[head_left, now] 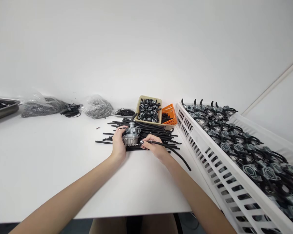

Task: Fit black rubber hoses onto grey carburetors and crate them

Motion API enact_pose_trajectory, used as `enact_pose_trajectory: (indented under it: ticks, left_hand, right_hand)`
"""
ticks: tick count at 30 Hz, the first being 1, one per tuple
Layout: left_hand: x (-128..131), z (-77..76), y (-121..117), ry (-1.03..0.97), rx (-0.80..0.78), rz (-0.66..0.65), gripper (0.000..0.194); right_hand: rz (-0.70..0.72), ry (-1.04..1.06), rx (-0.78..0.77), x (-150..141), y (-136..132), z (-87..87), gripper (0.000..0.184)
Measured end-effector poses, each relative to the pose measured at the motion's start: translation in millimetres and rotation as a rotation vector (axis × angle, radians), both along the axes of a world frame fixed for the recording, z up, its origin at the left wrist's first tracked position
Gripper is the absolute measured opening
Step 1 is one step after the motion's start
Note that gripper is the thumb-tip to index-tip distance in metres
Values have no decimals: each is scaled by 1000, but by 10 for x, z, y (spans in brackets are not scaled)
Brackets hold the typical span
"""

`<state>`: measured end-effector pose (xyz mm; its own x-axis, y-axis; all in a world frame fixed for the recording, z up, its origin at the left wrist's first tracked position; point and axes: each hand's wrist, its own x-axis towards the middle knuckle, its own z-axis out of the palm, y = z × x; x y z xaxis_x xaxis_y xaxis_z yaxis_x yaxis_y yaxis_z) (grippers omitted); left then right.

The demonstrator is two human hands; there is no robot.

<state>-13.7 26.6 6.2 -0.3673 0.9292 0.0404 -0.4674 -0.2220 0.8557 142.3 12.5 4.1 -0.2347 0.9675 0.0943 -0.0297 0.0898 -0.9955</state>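
Evidently, the left hand (118, 143) curls its fingers round a carburetor (131, 138); beside it, the right hand (155, 147) pinches a hose (186, 162), attachment unclear; loose hoses (102, 142) lie around it.

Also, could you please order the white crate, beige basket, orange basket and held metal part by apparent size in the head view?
1. White crate
2. Beige basket
3. Orange basket and metal part: too alike to rank
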Motion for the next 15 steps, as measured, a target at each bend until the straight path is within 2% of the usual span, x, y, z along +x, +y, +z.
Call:
enact_pose_trajectory:
  ticks: [15]
  left_hand:
    - [36,48,-40,-50,-28,-41,20]
  right_hand:
    - [115,16,0,44,-14,34,24]
